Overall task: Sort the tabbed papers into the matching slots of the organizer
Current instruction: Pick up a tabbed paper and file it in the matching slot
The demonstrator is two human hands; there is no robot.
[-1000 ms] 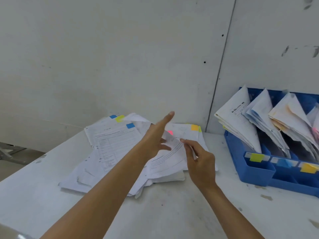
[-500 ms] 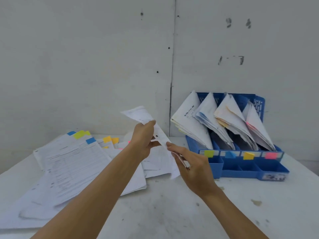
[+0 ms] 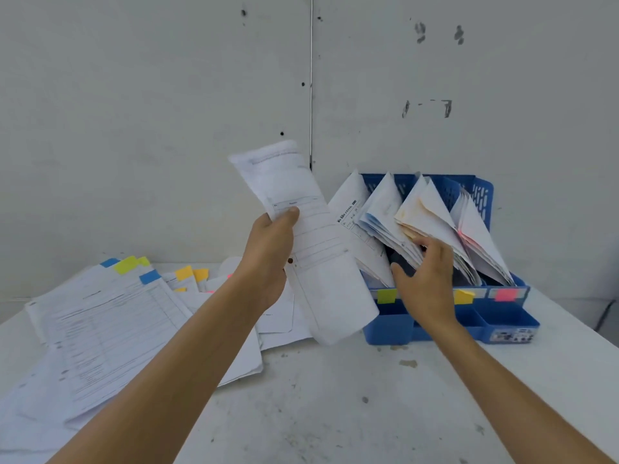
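My left hand (image 3: 268, 256) grips a curled white printed sheet (image 3: 318, 272) and holds it up just left of the blue organizer (image 3: 502, 318); no tab shows on it. The organizer's slots hold fanned bundles of paper, and its front carries green (image 3: 387, 295), yellow (image 3: 464, 296) and pink (image 3: 505, 294) labels. My right hand (image 3: 425, 279) covers the second label. Its thumb and fingers are curled round the lower edge of the second slot's bundle (image 3: 385, 212). A loose pile of tabbed papers (image 3: 117, 323) lies on the table at left.
The white table (image 3: 335, 413) is stained, with bare surface in front of me. A grey wall (image 3: 167, 112) rises directly behind the organizer and the pile. The table's right edge runs just beyond the organizer.
My left hand lifted the sheet off the pile and carried it up toward the organizer. My right hand let go of the sheet and reached into the second slot's papers.
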